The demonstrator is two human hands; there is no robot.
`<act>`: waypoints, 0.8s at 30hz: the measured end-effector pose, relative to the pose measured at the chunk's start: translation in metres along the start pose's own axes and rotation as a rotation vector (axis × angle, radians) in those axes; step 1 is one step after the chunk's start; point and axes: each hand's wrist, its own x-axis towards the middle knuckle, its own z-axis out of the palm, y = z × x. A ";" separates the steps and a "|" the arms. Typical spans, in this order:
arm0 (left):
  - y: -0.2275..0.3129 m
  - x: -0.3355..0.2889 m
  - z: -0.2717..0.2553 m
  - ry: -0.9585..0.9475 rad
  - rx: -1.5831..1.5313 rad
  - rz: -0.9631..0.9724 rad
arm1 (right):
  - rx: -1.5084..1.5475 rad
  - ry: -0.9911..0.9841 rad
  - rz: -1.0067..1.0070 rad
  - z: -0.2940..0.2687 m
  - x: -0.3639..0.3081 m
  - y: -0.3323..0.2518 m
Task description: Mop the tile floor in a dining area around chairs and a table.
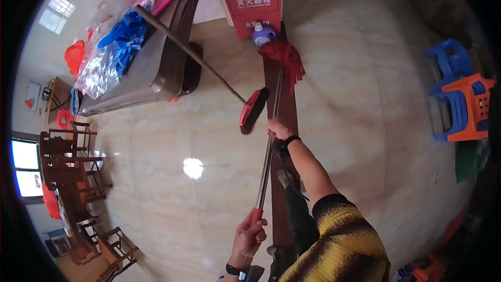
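Note:
My left hand is closed around the red grip at the near end of a mop with a metal pole. Farther up the pole, my right hand grips it too. The red cloth mop head rests on the dark floor strip, beside a purple jug and in front of a red fire-extinguisher box. Left of the pole stands a broom with a red head and dark bristles. Its stick slants up to the far left, against the covered table.
A brown-covered table at the far left bears plastic bags and blue and pink items. Wooden chairs line the left side. Blue and orange plastic stools stand at the right. Tiled floor lies on both sides of the strip.

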 end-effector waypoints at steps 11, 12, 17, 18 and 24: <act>0.029 -0.049 0.025 0.067 0.383 0.033 | -0.086 -0.095 0.064 0.005 -0.020 -0.006; 0.034 -0.078 0.031 0.084 0.468 0.152 | -0.016 -0.156 0.205 0.028 -0.040 -0.010; 0.028 -0.160 0.019 0.177 0.463 0.265 | 0.141 -0.123 0.399 0.104 -0.088 -0.019; 0.020 -0.165 0.021 0.175 0.450 0.274 | 0.178 -0.149 0.390 0.109 -0.088 -0.018; -0.022 -0.134 -0.012 0.230 0.718 0.565 | 0.146 -0.332 0.379 0.138 -0.064 -0.030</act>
